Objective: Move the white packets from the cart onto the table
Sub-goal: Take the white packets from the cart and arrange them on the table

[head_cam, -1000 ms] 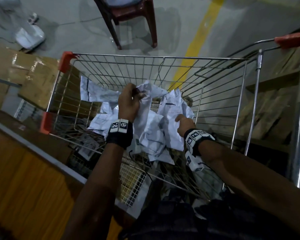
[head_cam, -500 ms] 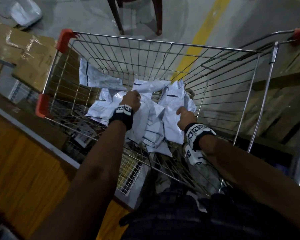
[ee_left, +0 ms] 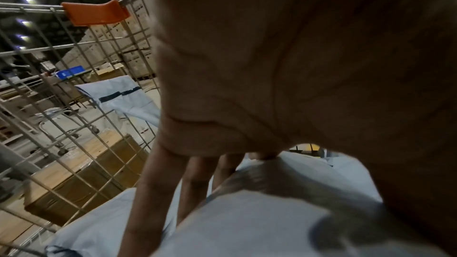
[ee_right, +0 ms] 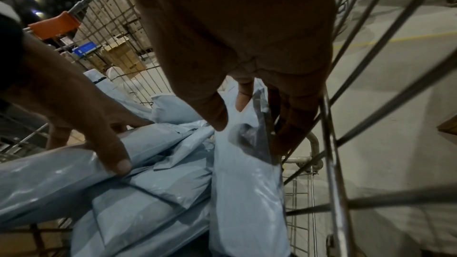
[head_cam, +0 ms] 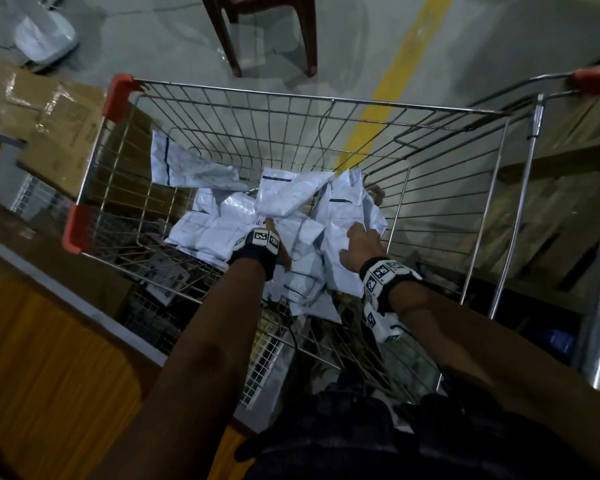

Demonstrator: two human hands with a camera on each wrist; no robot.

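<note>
Several white packets lie heaped in the wire cart. My left hand is down in the middle of the heap. Its thumb presses on top of one packet and its fingers reach down the far side, so it grips that packet. My right hand is at the right of the heap, close to the cart's side wires. There it pinches an upright packet between thumb and fingers.
A wooden surface with a grey edge runs along the cart's left side. Cardboard boxes are stacked beyond it. A dark red chair stands on the concrete floor past the cart, beside a yellow floor line.
My left hand has come down from above the heap into the packets. My right hand has stayed on the packet at the right. The head view has tilted slightly.
</note>
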